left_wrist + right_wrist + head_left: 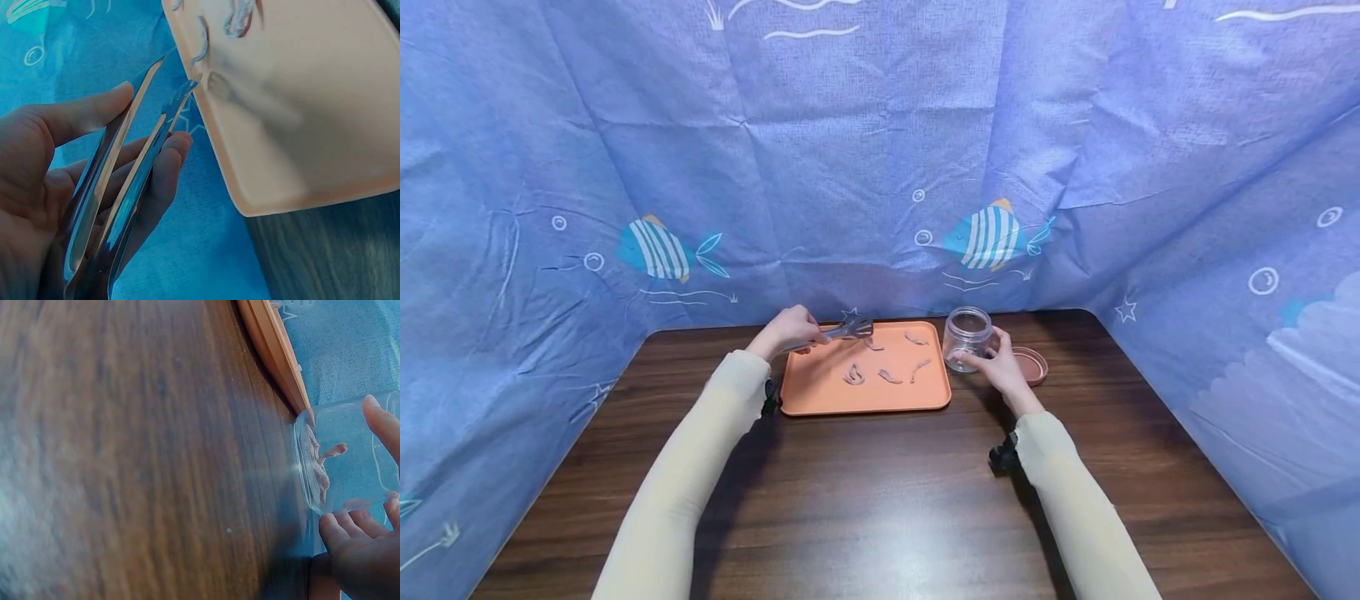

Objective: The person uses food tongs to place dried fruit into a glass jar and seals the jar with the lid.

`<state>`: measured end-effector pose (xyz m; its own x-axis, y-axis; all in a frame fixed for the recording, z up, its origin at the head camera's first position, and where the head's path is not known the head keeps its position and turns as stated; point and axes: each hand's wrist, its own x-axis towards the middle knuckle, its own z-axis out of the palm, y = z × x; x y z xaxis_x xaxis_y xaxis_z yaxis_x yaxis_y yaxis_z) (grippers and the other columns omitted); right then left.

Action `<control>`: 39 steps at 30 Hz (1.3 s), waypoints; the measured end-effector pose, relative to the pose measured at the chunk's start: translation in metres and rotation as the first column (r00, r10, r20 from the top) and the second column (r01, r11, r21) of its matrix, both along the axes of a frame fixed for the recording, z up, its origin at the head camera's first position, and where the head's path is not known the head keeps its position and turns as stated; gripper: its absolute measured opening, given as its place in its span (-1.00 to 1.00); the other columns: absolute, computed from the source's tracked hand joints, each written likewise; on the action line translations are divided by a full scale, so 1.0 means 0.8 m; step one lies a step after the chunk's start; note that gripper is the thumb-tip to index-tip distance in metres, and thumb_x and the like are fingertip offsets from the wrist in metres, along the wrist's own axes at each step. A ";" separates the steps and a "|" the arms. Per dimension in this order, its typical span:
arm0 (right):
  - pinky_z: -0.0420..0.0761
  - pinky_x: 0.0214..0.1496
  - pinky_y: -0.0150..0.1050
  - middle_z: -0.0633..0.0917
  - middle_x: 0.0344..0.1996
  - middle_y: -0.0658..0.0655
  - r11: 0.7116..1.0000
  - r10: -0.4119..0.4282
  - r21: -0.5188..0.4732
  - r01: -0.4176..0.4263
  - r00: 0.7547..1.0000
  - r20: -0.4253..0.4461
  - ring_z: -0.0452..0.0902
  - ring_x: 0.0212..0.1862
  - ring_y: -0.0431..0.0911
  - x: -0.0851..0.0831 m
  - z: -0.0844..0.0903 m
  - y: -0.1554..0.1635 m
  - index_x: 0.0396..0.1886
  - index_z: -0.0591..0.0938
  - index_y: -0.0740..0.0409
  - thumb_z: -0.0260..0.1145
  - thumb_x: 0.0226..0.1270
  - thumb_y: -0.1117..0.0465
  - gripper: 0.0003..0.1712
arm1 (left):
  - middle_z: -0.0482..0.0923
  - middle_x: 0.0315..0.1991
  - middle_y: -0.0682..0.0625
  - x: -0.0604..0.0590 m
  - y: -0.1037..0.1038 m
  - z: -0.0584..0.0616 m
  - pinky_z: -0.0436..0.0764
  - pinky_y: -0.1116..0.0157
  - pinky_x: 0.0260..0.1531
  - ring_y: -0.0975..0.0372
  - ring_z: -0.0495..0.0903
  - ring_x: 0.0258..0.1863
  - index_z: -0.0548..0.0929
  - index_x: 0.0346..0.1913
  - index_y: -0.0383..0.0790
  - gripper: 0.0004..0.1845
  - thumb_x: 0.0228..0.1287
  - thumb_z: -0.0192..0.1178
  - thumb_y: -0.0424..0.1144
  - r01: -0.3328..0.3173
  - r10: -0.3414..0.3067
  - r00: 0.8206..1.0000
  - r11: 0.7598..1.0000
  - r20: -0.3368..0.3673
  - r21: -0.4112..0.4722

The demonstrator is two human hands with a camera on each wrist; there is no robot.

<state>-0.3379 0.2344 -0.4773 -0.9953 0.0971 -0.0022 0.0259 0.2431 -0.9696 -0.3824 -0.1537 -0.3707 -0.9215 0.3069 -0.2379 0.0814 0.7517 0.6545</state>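
My left hand [790, 327] holds metal tongs [850, 328] over the far left of an orange tray [820, 400]. In the left wrist view, thumb and fingers lie on opposite arms of the tongs [119, 181], whose ends stand apart with nothing seen between them. Several thin, curled, pinkish-grey pieces [854, 375] are spread on the tray. My right hand [996, 360] grips a clear, lidless jar [964, 342] upright beside the tray's right edge. More such pieces [320, 464] lie on the jar's bottom in the right wrist view.
A reddish-brown round lid [1030, 367] lies right of the jar, behind my right hand. The dark wooden table [880, 500] extends toward me. A blue fish-print curtain [850, 167] hangs close behind the tray and along both sides.
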 end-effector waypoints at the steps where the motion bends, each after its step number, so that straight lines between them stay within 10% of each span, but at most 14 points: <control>1: 0.12 0.53 0.03 0.15 0.52 0.35 1.000 -0.001 0.000 0.001 1.000 0.002 0.08 0.53 0.24 0.000 0.000 0.000 0.59 -0.09 0.17 0.53 0.24 0.12 0.19 | 0.12 -0.80 0.13 0.000 0.001 -0.001 0.52 0.29 -0.53 0.27 0.28 -0.78 0.38 -0.75 -0.10 -0.50 0.32 0.34 -0.21 -0.002 0.002 1.000 1.000 -0.003 0.000; 7: 0.13 0.53 0.03 0.14 0.52 0.33 1.000 0.004 0.000 -0.004 1.000 0.007 0.07 0.53 0.23 -0.001 -0.002 0.001 0.59 -0.08 0.16 0.53 0.24 0.12 0.18 | 0.45 -0.74 -0.05 0.002 0.007 -0.008 0.62 0.27 -0.46 0.26 0.38 -0.76 0.65 -0.63 -0.19 -0.67 0.32 0.33 -0.26 -0.015 0.015 0.999 1.000 -0.028 0.006; 14: 0.11 0.53 0.04 0.12 0.53 0.34 1.000 0.008 0.016 -0.008 1.000 0.013 0.06 0.54 0.24 -0.001 0.002 0.000 0.60 -0.09 0.15 0.52 0.26 0.10 0.18 | 0.68 0.01 -0.29 0.006 0.013 -0.011 0.68 -0.02 -0.11 0.07 0.68 -0.47 0.74 0.01 -0.43 -0.71 0.31 0.32 -0.31 -0.031 0.031 0.998 1.000 -0.059 -0.005; 28: 0.13 0.52 0.07 0.13 0.53 0.35 1.000 0.004 0.019 -0.005 1.000 0.024 0.08 0.53 0.24 0.004 0.000 0.001 0.60 -0.08 0.15 0.52 0.26 0.10 0.17 | 0.62 0.11 -0.31 0.010 0.019 -0.020 0.72 0.11 -0.23 0.00 0.73 -0.30 0.69 0.11 -0.43 -0.65 0.31 0.32 -0.34 -0.040 0.037 0.990 0.999 -0.134 -0.017; 39: 0.14 0.52 0.07 0.13 0.52 0.35 1.000 0.000 0.029 0.000 1.000 0.017 0.06 0.53 0.27 0.000 -0.001 0.003 0.59 -0.05 0.16 0.54 0.23 0.08 0.18 | 0.76 -0.19 -0.18 0.011 0.022 0.012 0.69 0.22 -0.35 0.15 0.72 -0.41 0.74 0.07 -0.34 -0.67 0.28 0.35 -0.29 -0.042 0.032 0.969 0.998 -0.245 -0.038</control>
